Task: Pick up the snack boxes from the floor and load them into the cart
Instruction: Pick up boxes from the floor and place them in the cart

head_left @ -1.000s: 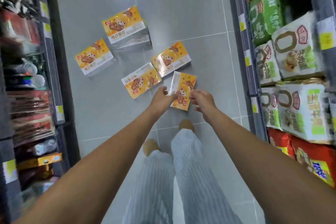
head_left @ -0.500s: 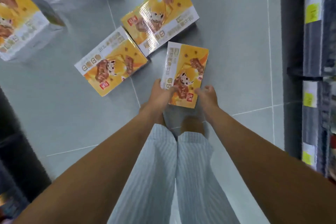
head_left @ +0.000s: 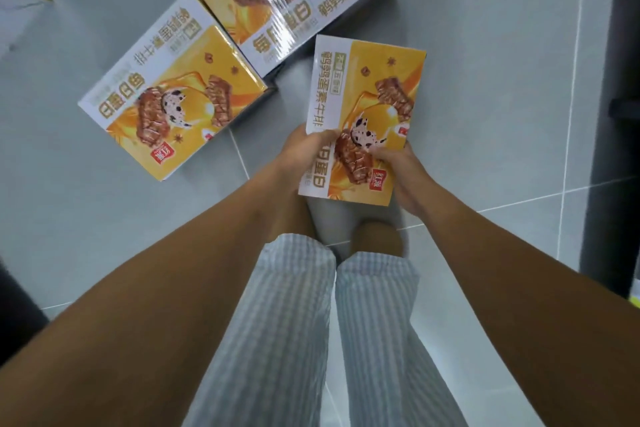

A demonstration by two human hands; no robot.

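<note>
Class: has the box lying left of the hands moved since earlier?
No. The box still crosses the tile joint at the same spot; only the view came closer.

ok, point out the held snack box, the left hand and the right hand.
held snack box (head_left: pixel 377 87): head view, orange front face.
left hand (head_left: pixel 304 149): head view, back of the hand.
right hand (head_left: pixel 405 177): head view, back of the hand.

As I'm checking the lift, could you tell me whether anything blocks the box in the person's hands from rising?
Nothing visible does. The left hand and right hand grip the held box by its sides, and nothing lies on it. The nearest box lies beside its far left corner. The cart is out of view.
</note>
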